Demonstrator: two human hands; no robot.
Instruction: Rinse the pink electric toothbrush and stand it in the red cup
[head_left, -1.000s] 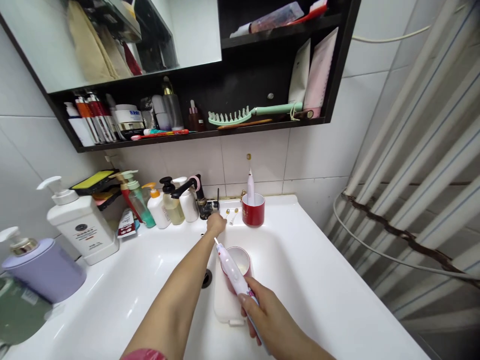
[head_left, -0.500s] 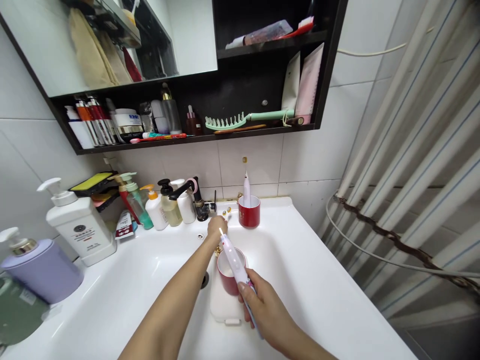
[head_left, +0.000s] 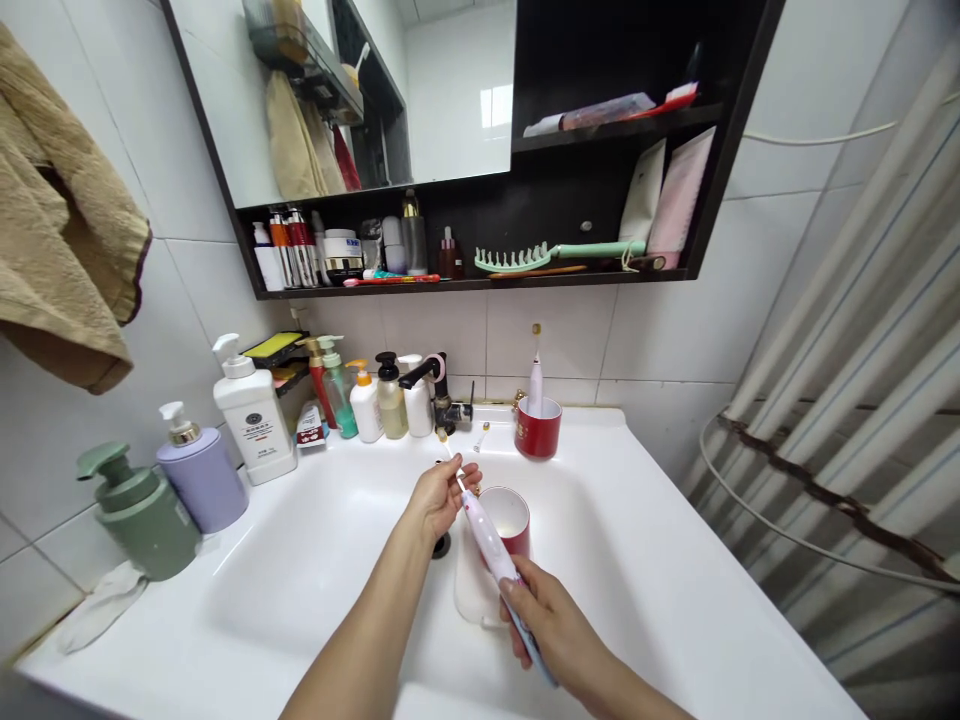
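My right hand is wrapped round the pale pink handle of an electric toothbrush, which slants up and to the left over the basin. At its upper end, my left hand pinches a white brush head with golden bristles between thumb and fingers. The head lines up with the handle's tip; whether it sits fully on the shaft I cannot tell. Below the handle, a red cup stands on a white flat case in the basin. Another brush head lies on the sink's back ledge.
A second red cup holding an electric toothbrush stands at the back ledge. Left of it is a black faucet. Several pump bottles, including a purple one, line the left side. A dark mirror cabinet hangs above.
My left hand has taken a brush head from the back ledge and brought it to the toothbrush's tip. The view has swung left, showing a towel and the green bottle more fully.
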